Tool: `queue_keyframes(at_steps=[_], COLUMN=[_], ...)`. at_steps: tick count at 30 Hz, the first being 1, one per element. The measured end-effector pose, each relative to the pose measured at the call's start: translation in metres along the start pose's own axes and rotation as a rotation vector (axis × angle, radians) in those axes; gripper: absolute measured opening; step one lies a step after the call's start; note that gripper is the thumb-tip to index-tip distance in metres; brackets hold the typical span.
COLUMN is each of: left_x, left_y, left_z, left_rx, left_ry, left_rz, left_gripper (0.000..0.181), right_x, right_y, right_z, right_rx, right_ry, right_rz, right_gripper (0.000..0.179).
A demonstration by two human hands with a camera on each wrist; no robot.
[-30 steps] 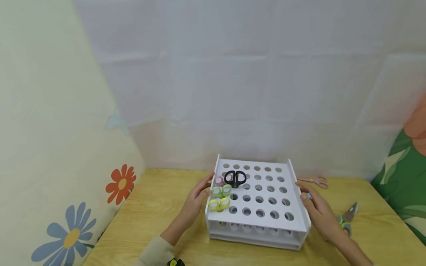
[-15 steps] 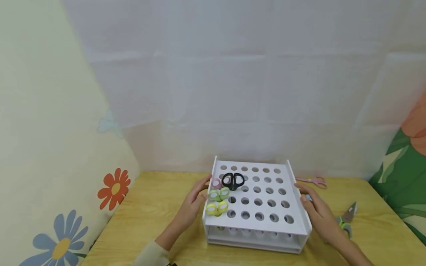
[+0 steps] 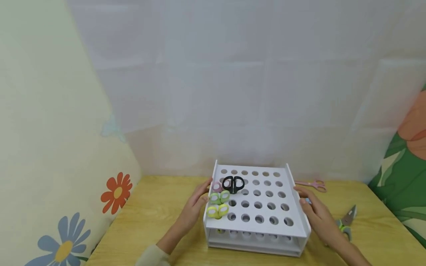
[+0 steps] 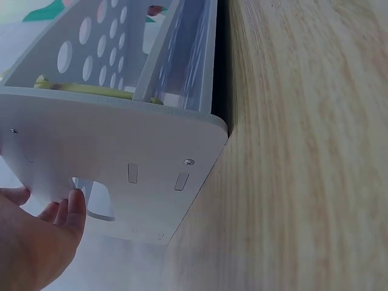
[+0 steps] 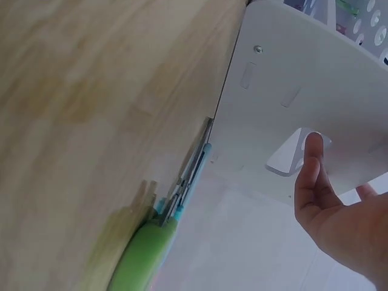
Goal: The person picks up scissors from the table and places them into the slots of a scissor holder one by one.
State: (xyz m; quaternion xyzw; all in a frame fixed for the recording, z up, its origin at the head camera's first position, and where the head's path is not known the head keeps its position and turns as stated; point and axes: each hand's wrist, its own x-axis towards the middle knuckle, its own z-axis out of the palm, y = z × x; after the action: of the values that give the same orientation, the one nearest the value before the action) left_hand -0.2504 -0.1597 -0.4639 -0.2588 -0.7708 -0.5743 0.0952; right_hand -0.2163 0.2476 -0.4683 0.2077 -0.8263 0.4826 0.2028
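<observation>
A white two-tier rack point(image 3: 271, 231) with rows of round holes stands on the table. Black-handled scissors point(image 3: 234, 189), yellow scissors point(image 3: 217, 211), green scissors point(image 3: 220, 197) and pink scissors point(image 3: 217, 186) sit in its left-hand holes, handles up. My left hand point(image 3: 191, 212) lies against the rack's left side; in the left wrist view its fingertips point(image 4: 76, 203) touch the panel by the handle cutout point(image 4: 102, 200). On the opposite side my right hand point(image 3: 319, 216) rests, fingertips point(image 5: 313, 145) at that panel's cutout point(image 5: 285, 154).
Right of the rack lie large grey-and-green scissors point(image 3: 347, 218); behind them, another pair of pink scissors point(image 3: 314, 184). A small blue piece point(image 3: 308, 201) shows by my right hand. White sheeting point(image 3: 216, 92) hangs at the table's back, with flowered panels at both sides.
The head view has shifted slightly. Both hands stay at the rack's sides, and the rack keeps its place beside the loose scissors.
</observation>
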Motion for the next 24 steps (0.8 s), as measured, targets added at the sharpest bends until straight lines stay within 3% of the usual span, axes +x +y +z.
queue_keyframes(at_steps=[15,19,24], left_x=[-0.0051,-0.0010,-0.0051], left_y=[-0.0019,-0.0002,-0.0034], left_z=[0.0015,0.0000,0.0040], left_rx=[-0.038,-0.039,-0.011], left_ry=[0.008,0.024,0.027], left_rz=[-0.077,-0.067,-0.045], left_gripper=[0.051,0.050,0.050], right_x=[-0.0021,0.0027,0.0012], right_y=[0.0040,0.0027,-0.0003], right_z=[-0.0016,-0.0040,-0.0077], right_rx=[0.174,0.165,0.064], right_ry=[-0.041,-0.060,-0.102], right_rz=[0.043,0.060,0.128], right_gripper=[0.036,0.037,0.038])
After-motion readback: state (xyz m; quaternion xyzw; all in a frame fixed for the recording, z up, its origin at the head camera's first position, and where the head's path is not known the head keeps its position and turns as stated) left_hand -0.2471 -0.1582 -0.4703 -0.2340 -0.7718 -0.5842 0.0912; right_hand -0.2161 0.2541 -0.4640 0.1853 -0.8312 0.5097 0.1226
